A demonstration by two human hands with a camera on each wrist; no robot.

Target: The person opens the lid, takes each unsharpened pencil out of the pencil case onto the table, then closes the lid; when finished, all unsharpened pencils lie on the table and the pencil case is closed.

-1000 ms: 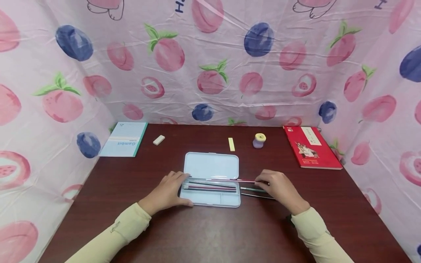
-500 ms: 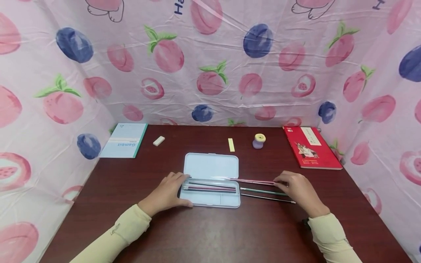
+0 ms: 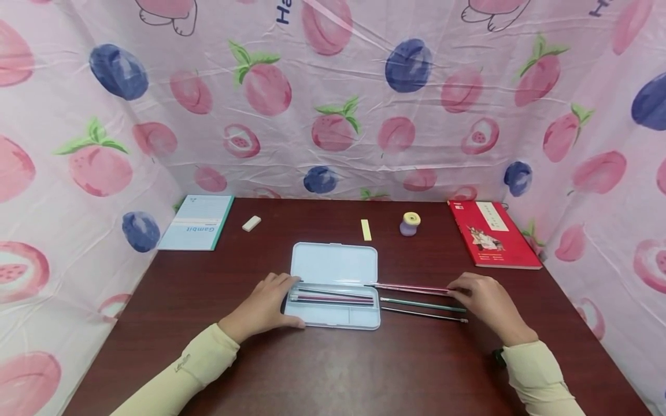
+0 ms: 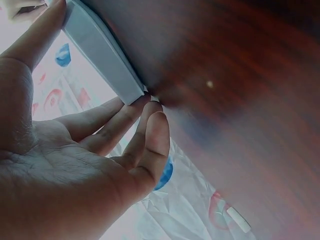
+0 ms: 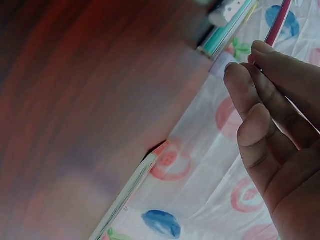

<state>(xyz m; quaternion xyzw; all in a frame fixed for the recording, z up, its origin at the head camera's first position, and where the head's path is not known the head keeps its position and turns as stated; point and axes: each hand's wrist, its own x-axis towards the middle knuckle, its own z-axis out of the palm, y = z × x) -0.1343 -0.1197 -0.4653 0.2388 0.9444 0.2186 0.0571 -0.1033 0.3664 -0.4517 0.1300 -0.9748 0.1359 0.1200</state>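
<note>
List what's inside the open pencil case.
The pencil case holds a few pencils lying lengthwise; its small front compartments look empty. The left hand covers the left end.

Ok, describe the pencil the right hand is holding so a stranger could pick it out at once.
Start at the open pale blue pencil case in the middle of the dark wooden table. Three thin pencils lie in a row just right of it. The one meant is the pink pencil, farthest from the person, pinched at its right end by the right hand; the others are green and dark.
</note>
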